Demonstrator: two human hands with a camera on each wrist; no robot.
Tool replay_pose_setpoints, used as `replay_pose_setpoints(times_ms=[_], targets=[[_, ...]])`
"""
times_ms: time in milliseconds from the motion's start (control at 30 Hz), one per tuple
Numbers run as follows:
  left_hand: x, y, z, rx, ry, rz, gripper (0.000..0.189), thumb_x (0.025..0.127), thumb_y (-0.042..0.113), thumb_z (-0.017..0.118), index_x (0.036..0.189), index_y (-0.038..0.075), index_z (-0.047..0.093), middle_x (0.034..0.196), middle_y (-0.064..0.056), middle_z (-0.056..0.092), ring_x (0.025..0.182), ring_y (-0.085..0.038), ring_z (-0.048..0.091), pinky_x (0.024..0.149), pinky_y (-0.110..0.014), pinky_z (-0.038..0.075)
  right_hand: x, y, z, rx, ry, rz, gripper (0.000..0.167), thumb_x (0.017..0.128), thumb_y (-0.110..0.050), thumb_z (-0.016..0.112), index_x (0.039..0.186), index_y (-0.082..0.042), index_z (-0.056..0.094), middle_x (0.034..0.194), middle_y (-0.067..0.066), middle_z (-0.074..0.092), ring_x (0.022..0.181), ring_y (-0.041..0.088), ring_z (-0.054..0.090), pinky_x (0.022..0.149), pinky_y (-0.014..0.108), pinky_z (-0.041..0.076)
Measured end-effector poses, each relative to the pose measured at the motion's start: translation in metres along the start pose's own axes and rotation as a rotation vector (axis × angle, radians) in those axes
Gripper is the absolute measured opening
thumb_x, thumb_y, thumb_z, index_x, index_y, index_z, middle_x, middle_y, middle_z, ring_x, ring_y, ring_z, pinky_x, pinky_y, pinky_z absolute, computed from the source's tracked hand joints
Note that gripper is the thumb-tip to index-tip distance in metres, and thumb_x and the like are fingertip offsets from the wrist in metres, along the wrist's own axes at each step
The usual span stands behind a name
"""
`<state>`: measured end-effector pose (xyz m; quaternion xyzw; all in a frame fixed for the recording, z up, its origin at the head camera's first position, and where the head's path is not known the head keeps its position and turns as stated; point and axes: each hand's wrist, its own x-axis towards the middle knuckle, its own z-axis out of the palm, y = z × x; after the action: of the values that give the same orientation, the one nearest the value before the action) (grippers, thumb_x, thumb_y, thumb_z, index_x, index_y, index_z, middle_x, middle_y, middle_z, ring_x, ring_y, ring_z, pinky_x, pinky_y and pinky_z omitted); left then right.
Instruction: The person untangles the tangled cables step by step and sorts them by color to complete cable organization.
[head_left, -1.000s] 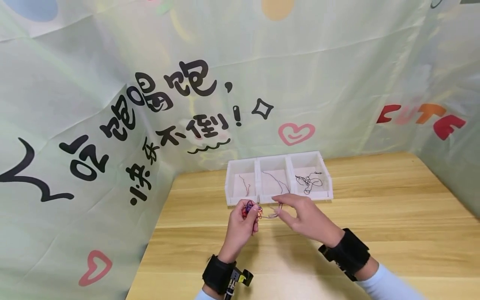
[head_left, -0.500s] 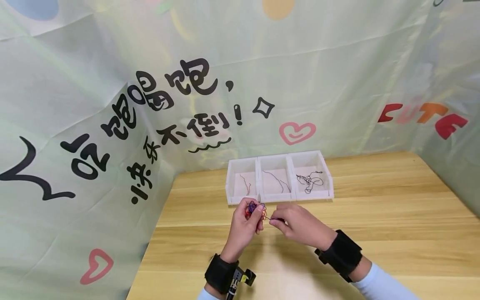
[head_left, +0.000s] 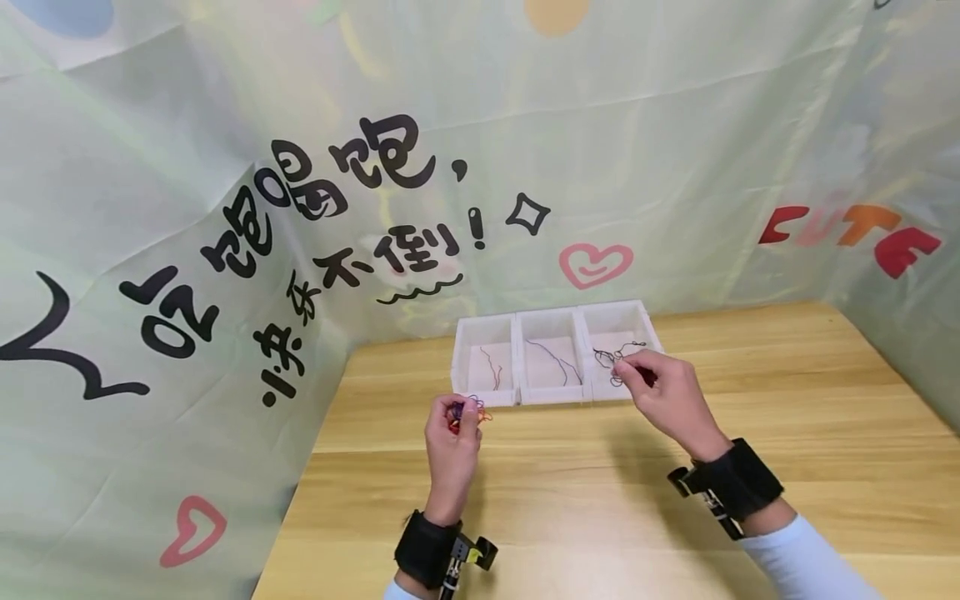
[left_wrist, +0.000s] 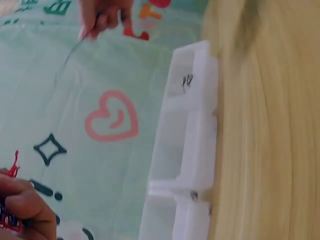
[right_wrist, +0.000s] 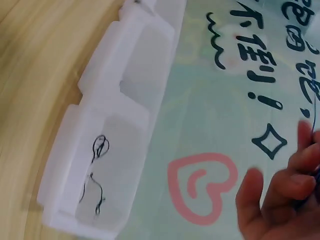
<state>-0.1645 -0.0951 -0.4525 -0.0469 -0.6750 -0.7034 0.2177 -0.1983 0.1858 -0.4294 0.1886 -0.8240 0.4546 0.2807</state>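
My left hand (head_left: 452,446) grips a tangled bundle of red, blue and purple threads (head_left: 468,414), in front of the tray's left compartment. The bundle also shows at the lower left of the left wrist view, between curled fingers (left_wrist: 25,200). My right hand (head_left: 675,400) is at the near edge of the right compartment, thumb and forefinger pinched together. A thin dark thread (left_wrist: 67,59) trails from its fingertips in the left wrist view, apart from the bundle. In the right wrist view, that hand (right_wrist: 282,200) has curled fingers partly cut off by the frame.
A white three-compartment tray (head_left: 517,358) stands near the back of the wooden table (head_left: 570,517). Reddish threads (head_left: 491,367) lie in its left compartment, dark bluish ones (head_left: 555,358) in the middle, a black tangle (head_left: 606,358) in the right. A printed cloth (head_left: 675,167) hangs behind.
My right hand has pulled away from the bundle and moved right to the right compartment, with a thread drawn out. The left hand has shifted left with the bundle.
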Motion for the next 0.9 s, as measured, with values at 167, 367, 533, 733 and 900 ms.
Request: replay_pose_setpoints(times_ms=[167,367,533,733,900], targets=[[-0.001,0.002,0.005,-0.009,-0.113,0.017,0.02,0.102,0.014,0.062,0.104,-0.005,0.055,0.079,-0.008,0.054,0.057,-0.011,0.048,0.049,-0.019,0.039,0.009,0.007,0.01,-0.001,0.054,0.066,0.007,0.092,-0.009,0.075,0.095,-0.004,0.078,0.076,0.002,0.069,0.062,0.01,0.056,0.058,0.016,0.044],[-0.003,0.002,0.007,-0.047,-0.113,0.008,0.015,0.101,0.009,0.062,0.103,-0.004,0.054,0.076,-0.006,0.052,0.053,-0.009,0.044,0.045,-0.018,0.035,0.014,0.009,0.016,0.01,0.021,0.133,0.01,0.091,-0.012,0.076,0.095,-0.003,0.08,0.077,0.004,0.071,0.062,0.015,0.061,0.056,0.017,0.046],[-0.004,0.003,0.006,-0.065,-0.168,-0.024,0.016,0.101,0.011,0.062,0.105,-0.003,0.054,0.07,-0.006,0.054,0.048,-0.01,0.045,0.042,-0.02,0.037,0.024,0.012,0.023,0.008,-0.032,0.184,0.013,0.092,-0.018,0.076,0.087,-0.007,0.08,0.067,0.0,0.069,0.054,0.018,0.062,0.05,0.022,0.047],[-0.008,0.003,0.008,-0.094,-0.217,-0.071,0.02,0.1,0.015,0.066,0.111,0.002,0.055,0.068,-0.013,0.054,0.047,-0.011,0.046,0.042,-0.021,0.037,0.039,0.02,0.038,-0.109,-0.014,0.183,0.015,0.087,-0.016,0.076,0.074,-0.01,0.079,0.059,-0.006,0.063,0.052,0.013,0.053,0.053,0.028,0.041],[-0.01,0.003,0.009,-0.097,-0.226,-0.084,0.026,0.098,0.013,0.068,0.116,0.001,0.053,0.075,-0.012,0.059,0.049,-0.011,0.047,0.044,-0.02,0.038,0.048,0.023,0.048,-0.145,-0.023,0.213,0.016,0.089,-0.018,0.075,0.082,-0.004,0.079,0.064,0.0,0.066,0.057,0.016,0.056,0.056,0.032,0.043]])
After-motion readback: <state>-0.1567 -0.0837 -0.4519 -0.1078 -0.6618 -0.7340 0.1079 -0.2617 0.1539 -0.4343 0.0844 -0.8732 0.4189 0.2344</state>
